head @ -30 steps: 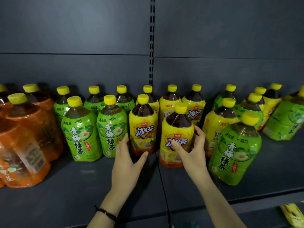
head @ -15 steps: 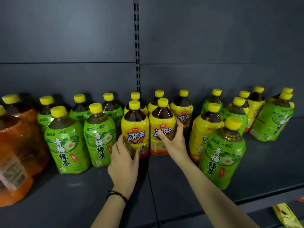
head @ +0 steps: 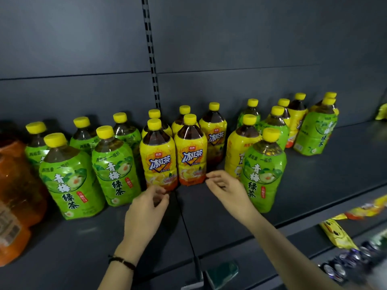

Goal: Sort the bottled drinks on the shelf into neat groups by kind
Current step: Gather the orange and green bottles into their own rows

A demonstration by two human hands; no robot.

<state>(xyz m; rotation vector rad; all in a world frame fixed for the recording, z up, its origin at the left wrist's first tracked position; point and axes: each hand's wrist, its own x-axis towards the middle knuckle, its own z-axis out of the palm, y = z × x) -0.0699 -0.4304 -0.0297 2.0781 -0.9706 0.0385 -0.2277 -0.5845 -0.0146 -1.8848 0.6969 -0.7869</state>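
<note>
Two yellow iced-tea bottles stand side by side mid-shelf, the left one (head: 158,155) and the right one (head: 191,152), with more yellow bottles behind them. Green-tea bottles (head: 114,166) fill the left, and one green bottle (head: 262,170) stands alone at the front right beside another yellow bottle (head: 237,152). My left hand (head: 146,208) hovers just below the left yellow bottle, fingers loosely curled, holding nothing. My right hand (head: 227,187) hangs beside the right yellow bottle's base, relaxed and free of it.
Large orange bottles (head: 16,195) crowd the far left. A mixed cluster of green and yellow bottles (head: 314,130) stands at the back right. The dark shelf (head: 335,164) has bare space at the right. Snack packets (head: 337,233) lie on the lower shelf.
Both hands have let go of the two front yellow bottles and drawn back toward me. The right yellow bottle now stands level beside the left one.
</note>
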